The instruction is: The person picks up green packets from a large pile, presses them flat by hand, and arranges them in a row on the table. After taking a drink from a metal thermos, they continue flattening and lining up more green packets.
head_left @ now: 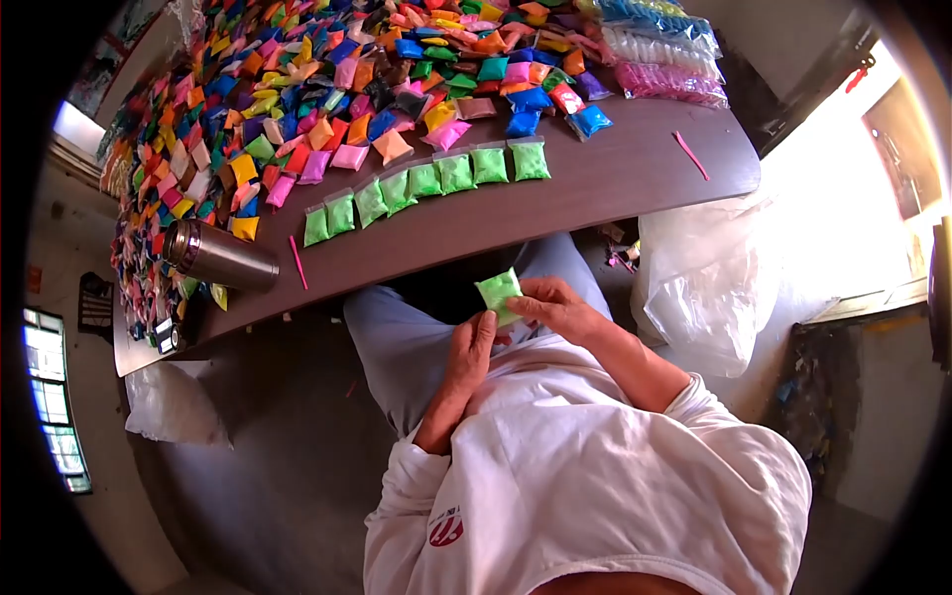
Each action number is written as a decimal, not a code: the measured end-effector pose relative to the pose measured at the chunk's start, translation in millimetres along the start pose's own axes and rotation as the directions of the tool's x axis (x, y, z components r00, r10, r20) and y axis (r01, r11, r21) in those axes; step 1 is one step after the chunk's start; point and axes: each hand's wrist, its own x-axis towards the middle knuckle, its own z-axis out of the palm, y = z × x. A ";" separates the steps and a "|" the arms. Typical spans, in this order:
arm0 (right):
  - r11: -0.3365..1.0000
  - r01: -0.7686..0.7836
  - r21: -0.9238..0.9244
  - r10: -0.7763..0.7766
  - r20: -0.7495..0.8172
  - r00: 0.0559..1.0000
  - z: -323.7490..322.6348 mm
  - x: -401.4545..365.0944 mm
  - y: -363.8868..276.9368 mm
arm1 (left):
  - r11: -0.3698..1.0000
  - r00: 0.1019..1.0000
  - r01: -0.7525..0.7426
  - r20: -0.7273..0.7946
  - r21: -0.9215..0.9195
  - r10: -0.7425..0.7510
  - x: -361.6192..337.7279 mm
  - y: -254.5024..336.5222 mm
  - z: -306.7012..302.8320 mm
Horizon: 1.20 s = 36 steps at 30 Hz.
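Observation:
Over my lap, in front of the table's near edge, a small light-green packet (498, 291) is held between both hands. My right hand (552, 305) pinches its right side with thumb and fingers. My left hand (473, 343) grips its lower left corner, the thumb pointing up. On the table, a slightly curved row of several similar green packets (424, 179) lies beyond my hands. Behind that row spreads a large heap of packets (327, 89) in many colours.
The brown table (595, 178) bears a steel flask (220, 255) lying at the left, a pink stick (298, 263) near it and another pink stick (691, 156) at the right. Bagged blue, white and pink items (664, 50) stand at the back right. A clear plastic bag (706, 283) hangs below the table's right side.

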 end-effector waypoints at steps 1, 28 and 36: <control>1.000 0.003 0.001 -0.003 -0.001 1.000 -0.4 -0.7 -0.5 | 0.999 0.999 0.033 -0.006 -0.015 -0.033 -0.5 2.4 -0.1; 0.990 -0.002 0.142 0.021 -0.128 0.992 8.6 -3.0 12.5 | 0.996 0.997 0.065 0.043 -0.053 -0.062 -3.9 2.6 -1.4; 0.977 0.093 0.190 -0.068 -0.137 0.988 20.5 -2.0 18.7 | 0.992 0.995 0.044 0.082 0.115 -0.054 -4.6 -2.2 -4.0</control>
